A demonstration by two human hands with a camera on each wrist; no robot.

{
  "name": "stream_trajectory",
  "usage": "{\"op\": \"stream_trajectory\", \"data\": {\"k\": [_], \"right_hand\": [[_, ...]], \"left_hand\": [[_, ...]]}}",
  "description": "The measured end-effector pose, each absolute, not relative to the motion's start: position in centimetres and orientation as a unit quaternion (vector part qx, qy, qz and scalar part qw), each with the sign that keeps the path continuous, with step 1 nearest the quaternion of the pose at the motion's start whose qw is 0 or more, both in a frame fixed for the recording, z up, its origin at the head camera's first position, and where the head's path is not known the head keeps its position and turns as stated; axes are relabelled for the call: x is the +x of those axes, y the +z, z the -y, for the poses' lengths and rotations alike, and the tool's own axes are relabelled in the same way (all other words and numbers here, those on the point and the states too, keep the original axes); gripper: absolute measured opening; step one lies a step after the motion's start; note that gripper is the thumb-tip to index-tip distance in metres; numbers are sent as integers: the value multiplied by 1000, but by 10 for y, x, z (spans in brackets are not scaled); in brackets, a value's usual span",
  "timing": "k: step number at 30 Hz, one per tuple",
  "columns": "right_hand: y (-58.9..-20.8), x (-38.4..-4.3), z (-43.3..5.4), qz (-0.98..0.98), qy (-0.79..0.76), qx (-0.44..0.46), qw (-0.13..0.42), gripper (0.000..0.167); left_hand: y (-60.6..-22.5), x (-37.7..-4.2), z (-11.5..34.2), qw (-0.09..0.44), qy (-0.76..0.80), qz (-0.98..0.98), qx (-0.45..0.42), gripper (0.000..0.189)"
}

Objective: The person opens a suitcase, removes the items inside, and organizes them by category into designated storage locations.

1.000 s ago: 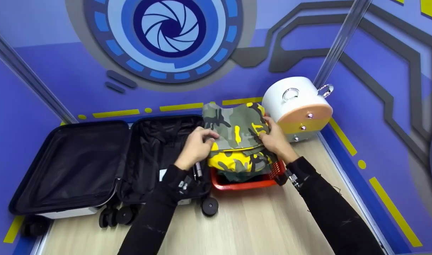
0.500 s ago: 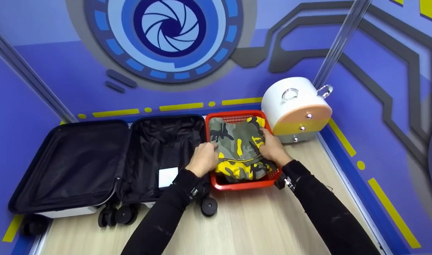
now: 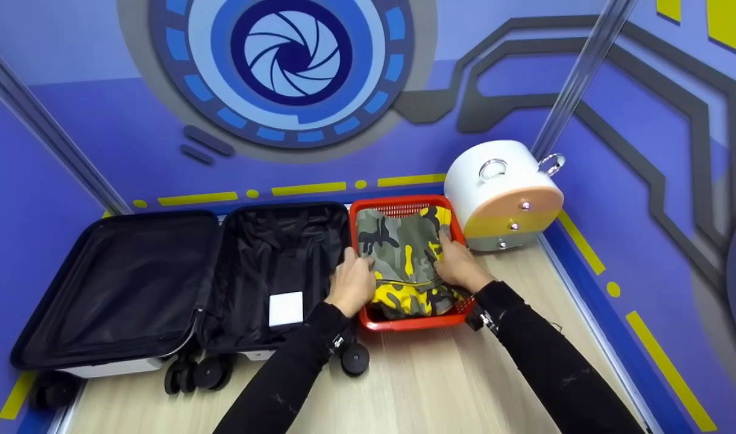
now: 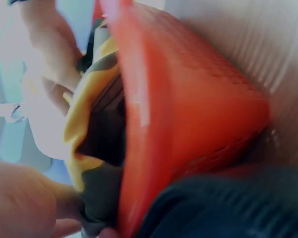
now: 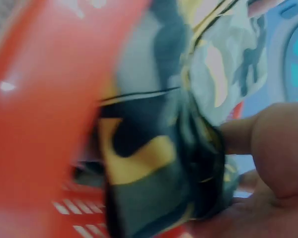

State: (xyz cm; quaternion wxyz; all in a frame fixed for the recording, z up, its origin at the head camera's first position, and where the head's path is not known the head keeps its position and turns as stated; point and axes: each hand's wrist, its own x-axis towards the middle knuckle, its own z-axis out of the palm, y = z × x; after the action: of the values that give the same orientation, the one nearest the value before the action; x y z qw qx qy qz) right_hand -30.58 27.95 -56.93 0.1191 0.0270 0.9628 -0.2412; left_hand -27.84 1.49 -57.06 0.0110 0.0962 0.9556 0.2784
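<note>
A folded camouflage garment [image 3: 398,247] in grey, green and yellow lies inside the red plastic basket [image 3: 413,325]. My left hand [image 3: 351,282] grips its left side at the basket's rim. At the right side my right hand [image 3: 462,265] holds the cloth, thumb on top. In the left wrist view, the near hand [image 4: 22,201] pinches dark cloth beside the basket's wall [image 4: 188,99]. The right wrist view has the thumb and fingers of that hand [image 5: 278,158] around bunched cloth [image 5: 144,163], which shows a seam.
Left of the basket lies an open suitcase [image 3: 117,283] with black lining and wheels; a white square [image 3: 286,308] rests in its right half. A white rounded drawer box [image 3: 494,181] with ring handles stands right of the basket. Patterned blue walls [image 3: 295,169] close off the back and sides.
Both hands have lowered the camouflage garment from above the basket down into it. The left hand has moved slightly down and right, and the basket's back rim has come into view.
</note>
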Motion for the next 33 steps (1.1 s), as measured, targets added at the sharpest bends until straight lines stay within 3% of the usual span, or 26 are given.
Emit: {"op": "stream_trajectory", "data": {"k": [5,10,16,22,27,30,33], "right_hand": [[-552,-290,-258,-982,-179,37,40,71],[-533,-262,-238,-980,-189,-32,-43,47],[-533,-222,-227,-965,-231,-108,-62,18],[-556,-189,-218,-968,-210,-134,-23,20],[-584,-171,-212,-976,-167,-135,29,48],[-600,-164,-211,-978,-156,-135,20,52],[-618,-162,-211,-976,-157,-150,-22,41]], "left_hand": [[-564,-266,-5,-29,288,-952,98,36],[-549,-244,16,-126,296,-937,133,28],[-555,-210,61,-219,258,-930,145,14],[-597,-184,100,-222,198,-941,159,15],[-628,-168,112,-241,181,-941,157,31],[-641,-159,116,-242,169,-942,160,37],[-649,-153,120,-232,148,-946,170,43]]}}
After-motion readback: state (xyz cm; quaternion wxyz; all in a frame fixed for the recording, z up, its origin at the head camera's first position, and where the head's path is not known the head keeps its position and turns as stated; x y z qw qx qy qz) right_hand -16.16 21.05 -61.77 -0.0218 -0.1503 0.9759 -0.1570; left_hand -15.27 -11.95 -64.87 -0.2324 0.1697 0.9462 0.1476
